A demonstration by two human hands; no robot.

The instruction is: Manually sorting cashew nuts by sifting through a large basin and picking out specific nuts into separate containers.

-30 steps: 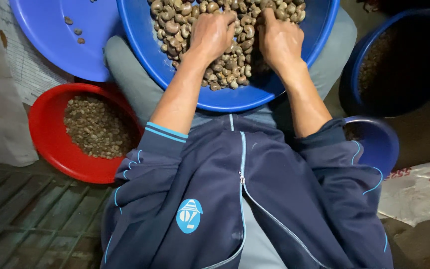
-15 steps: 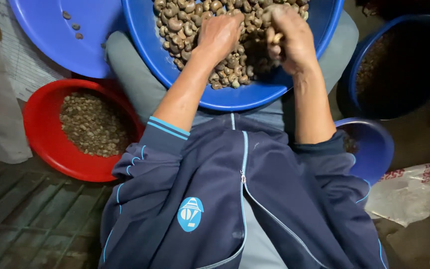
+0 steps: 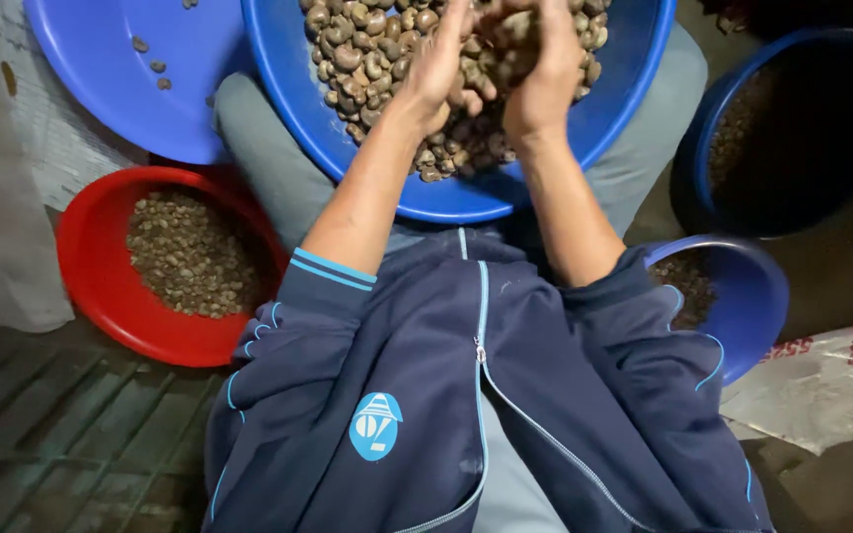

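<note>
Left hand (image 3: 443,61) and right hand (image 3: 537,74) cup cashew nuts (image 3: 372,54) (fingertips cut off).

Dim, uneven light; deep shadow at right, slight motion blur.

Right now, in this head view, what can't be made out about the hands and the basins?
- Left hand and right hand: fingertips cut off by the top edge; grip on the cashew nuts between them can't be judged.
- Large blue basin: far rim cut off at the top.
- Dark blue tub: contents lost in shadow.
- Small blue bowl: partly hidden by the sleeve.
- Red basin: pieces too small to identify.
</note>
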